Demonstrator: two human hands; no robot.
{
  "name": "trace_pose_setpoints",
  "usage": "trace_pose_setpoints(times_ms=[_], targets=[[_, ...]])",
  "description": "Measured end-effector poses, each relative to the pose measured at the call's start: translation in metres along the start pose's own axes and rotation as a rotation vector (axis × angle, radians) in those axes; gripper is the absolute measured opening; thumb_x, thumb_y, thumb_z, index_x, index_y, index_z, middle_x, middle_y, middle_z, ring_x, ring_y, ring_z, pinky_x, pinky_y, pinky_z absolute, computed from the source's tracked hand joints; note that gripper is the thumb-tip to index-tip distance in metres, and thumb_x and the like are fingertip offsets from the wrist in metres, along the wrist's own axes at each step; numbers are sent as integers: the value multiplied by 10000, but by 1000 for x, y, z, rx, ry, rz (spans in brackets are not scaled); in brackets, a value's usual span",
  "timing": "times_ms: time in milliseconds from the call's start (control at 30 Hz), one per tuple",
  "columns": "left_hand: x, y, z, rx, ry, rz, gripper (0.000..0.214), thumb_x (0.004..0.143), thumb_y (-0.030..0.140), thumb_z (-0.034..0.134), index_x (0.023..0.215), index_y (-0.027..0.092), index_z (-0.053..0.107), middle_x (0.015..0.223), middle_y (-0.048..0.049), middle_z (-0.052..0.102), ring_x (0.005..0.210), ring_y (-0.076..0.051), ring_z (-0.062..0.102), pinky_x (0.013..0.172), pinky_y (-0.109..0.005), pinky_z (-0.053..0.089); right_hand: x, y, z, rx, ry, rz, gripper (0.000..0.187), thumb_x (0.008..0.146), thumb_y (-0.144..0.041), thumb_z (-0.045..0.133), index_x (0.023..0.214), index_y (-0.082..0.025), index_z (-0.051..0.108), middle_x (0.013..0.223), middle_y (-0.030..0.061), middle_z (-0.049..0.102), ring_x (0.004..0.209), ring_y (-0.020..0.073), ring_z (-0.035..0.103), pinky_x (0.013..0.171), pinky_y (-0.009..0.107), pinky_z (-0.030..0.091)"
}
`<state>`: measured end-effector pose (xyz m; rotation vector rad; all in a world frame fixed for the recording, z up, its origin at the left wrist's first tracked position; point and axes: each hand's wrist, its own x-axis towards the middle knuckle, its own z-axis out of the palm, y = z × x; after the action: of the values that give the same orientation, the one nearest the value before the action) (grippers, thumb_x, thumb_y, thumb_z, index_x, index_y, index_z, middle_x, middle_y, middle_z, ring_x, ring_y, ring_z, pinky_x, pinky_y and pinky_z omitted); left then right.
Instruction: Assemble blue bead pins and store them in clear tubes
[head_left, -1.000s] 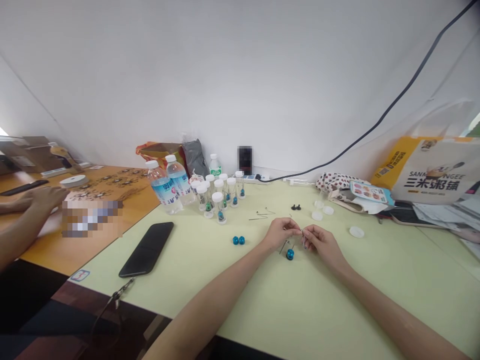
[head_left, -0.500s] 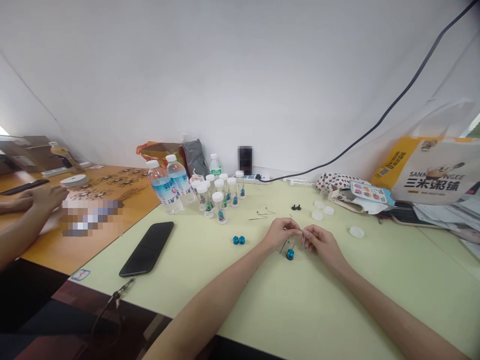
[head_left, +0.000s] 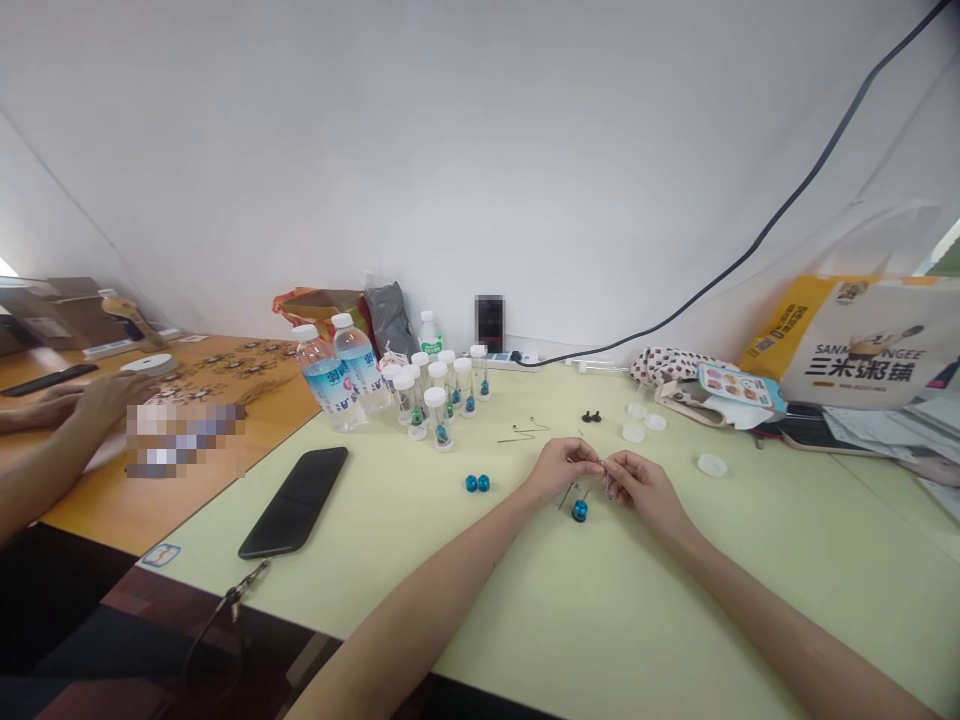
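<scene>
As far as the view shows, the fingertips (head_left: 583, 461) of the left hand (head_left: 559, 468) and right hand (head_left: 645, 487) are closed on a thin metal wire (head_left: 601, 464). Just below them, a blue bead (head_left: 580, 510) sits on the pale green desk (head_left: 675, 600). Farther left lie two blue beads (head_left: 477, 482), with capped clear vials (head_left: 439, 402) beyond and a black phone (head_left: 294, 500) well left.

Just below my fingers (head_left: 581, 458), a blue bead (head_left: 580, 511) sits on the pale green desk (head_left: 525, 590); two blue beads (head_left: 477, 483) lie left, white caps (head_left: 712, 465) right.
</scene>
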<state>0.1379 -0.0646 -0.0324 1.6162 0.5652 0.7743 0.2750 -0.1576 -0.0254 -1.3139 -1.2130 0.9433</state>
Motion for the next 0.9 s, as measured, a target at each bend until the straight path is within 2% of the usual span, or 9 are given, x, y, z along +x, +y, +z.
trace_pose_setpoints(times_ms=[533, 733, 900], targets=[[2, 1, -1, -12, 32, 20, 230, 630, 300, 696, 740, 111, 625, 699, -28, 596, 636, -104, 504, 628, -241, 393, 0, -2, -2, 87, 43, 8, 343, 760, -508, 593, 705, -169, 581, 600, 10, 601, 518, 108, 510, 487, 224, 366], [2, 0, 0, 88, 60, 11, 214, 689, 311, 632, 780, 117, 632, 671, -11, 574, 592, -93, 470, 583, -227, 382, 0, -1, -6, 202, 145, 5, 297, 746, -465, 632, 719, -173, 584, 632, 3, 605, 508, 90, 492, 473, 209, 367], [1, 0, 3, 236, -28, 15, 201, 664, 303, 660, 774, 137, 682, 734, -29, 612, 647, -115, 501, 612, -230, 388, 2, 3, -10, 326, 272, -14, 241, 759, -417, 637, 755, -183, 579, 646, -16, 573, 496, 70, 459, 440, 185, 352]])
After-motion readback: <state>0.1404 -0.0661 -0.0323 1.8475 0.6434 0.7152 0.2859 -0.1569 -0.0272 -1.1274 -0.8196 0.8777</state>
